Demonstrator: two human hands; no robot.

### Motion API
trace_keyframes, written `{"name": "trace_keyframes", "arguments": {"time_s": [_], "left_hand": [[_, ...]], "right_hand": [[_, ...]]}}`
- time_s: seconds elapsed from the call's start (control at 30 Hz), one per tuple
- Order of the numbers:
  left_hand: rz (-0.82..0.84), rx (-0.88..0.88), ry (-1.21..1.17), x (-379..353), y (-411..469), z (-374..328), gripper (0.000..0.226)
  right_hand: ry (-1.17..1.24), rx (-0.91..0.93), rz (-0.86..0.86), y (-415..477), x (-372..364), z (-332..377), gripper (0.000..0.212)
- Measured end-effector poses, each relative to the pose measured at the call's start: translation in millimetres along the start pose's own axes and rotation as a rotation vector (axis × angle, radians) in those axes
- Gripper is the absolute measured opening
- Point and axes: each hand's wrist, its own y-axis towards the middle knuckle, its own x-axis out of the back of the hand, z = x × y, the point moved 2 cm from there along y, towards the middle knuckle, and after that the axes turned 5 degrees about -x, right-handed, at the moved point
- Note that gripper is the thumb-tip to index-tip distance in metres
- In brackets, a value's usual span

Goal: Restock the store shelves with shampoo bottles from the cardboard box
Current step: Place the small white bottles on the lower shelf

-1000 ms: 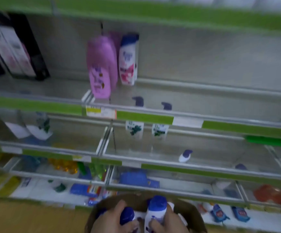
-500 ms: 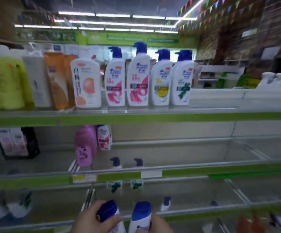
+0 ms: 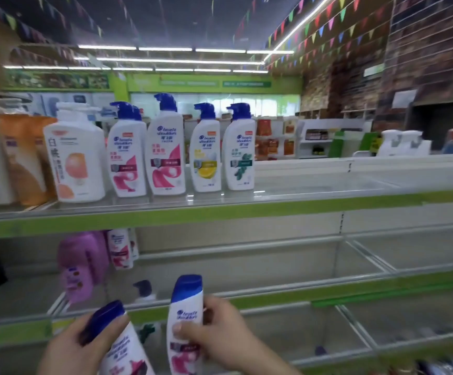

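My left hand (image 3: 80,345) grips a white shampoo bottle with a dark blue cap (image 3: 119,345), tilted to the left, low in the view. My right hand (image 3: 220,336) holds a second white bottle with a blue cap and pink label (image 3: 184,323) upright beside it. Both bottles are in front of the lower green-edged shelves. The top shelf (image 3: 301,209) carries several white pump bottles with blue pumps (image 3: 165,147) on its left half. The cardboard box is out of view.
Orange and white bottles (image 3: 27,158) stand at the top shelf's far left; its right half is bare glass. A pink bottle (image 3: 80,263) and a small white one stand on the second shelf. Clear dividers split the lower shelves.
The view has tilted up from the box and low shelves to the top shelf. Both hands have lifted their bottles higher, in front of the lower shelves.
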Motion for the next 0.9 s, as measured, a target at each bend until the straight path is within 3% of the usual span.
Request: {"name": "trace_keyframes", "arguments": {"time_s": [0.07, 0.27, 0.53, 0.9], "left_hand": [[-0.023, 0.061, 0.003, 6.0, 7.2, 0.1, 0.028], [-0.004, 0.013, -0.036, 35.7, 21.4, 3.0, 0.021], [-0.009, 0.084, -0.141, 95.3, 40.0, 32.9, 0.051], [-0.137, 0.093, -0.144, 169.0, 60.4, 68.6, 0.049]], "right_hand": [[-0.012, 0.019, -0.006, 5.7, 1.9, 10.2, 0.032], [-0.016, 0.041, -0.064, 40.6, -14.4, 45.8, 0.011], [0.024, -0.015, -0.28, 118.7, -83.6, 81.1, 0.033], [-0.236, -0.044, -0.367, 209.8, -152.0, 86.7, 0.027]]}}
